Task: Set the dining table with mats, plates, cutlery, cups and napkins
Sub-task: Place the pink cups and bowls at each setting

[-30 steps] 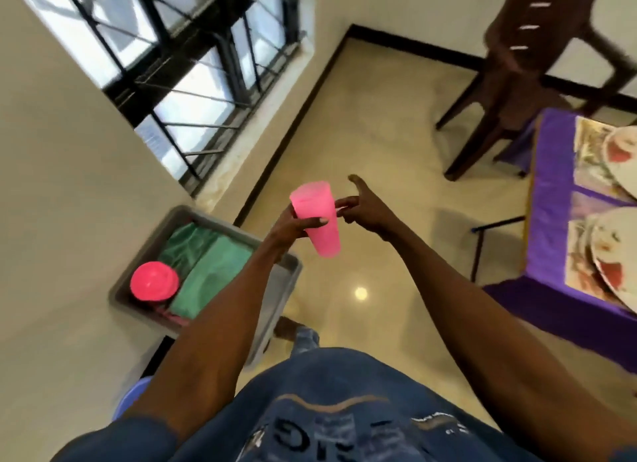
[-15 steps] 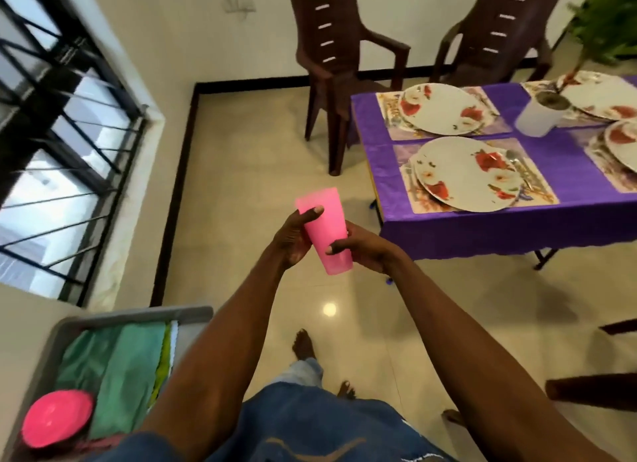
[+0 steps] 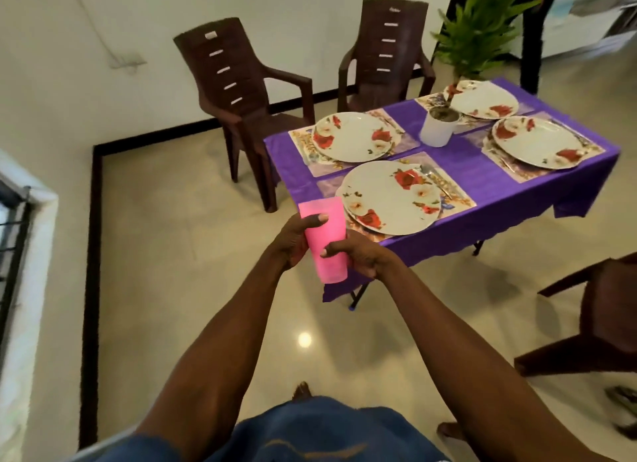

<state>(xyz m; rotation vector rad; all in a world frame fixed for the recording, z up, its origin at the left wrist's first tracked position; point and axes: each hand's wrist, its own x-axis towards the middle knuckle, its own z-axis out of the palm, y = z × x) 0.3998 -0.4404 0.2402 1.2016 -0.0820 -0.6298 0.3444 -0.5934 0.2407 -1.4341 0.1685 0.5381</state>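
Observation:
A pink plastic cup (image 3: pixel 325 235) is upright in front of me, held by both hands. My left hand (image 3: pixel 293 241) wraps its upper left side, thumb across the front. My right hand (image 3: pixel 358 256) grips its lower right side. Beyond it stands the dining table (image 3: pixel 482 182) with a purple cloth. Several flowered plates lie on patterned mats: the nearest plate (image 3: pixel 389 196), one behind it (image 3: pixel 355 135), and two at the right (image 3: pixel 537 141) (image 3: pixel 482 99). Cutlery (image 3: pixel 436 180) lies beside the nearest plate.
A white pot (image 3: pixel 437 127) with a green plant stands mid-table. Two brown plastic chairs (image 3: pixel 241 92) (image 3: pixel 386 51) stand behind the table, another chair (image 3: pixel 599 310) at the right. My feet are on a shiny tiled floor. A window ledge (image 3: pixel 24 241) is at the left.
My view has swung from the tray by the window toward the table, which is now nearer and fuller in view. Both hands have closed on the pink cup; the tray has left the frame.

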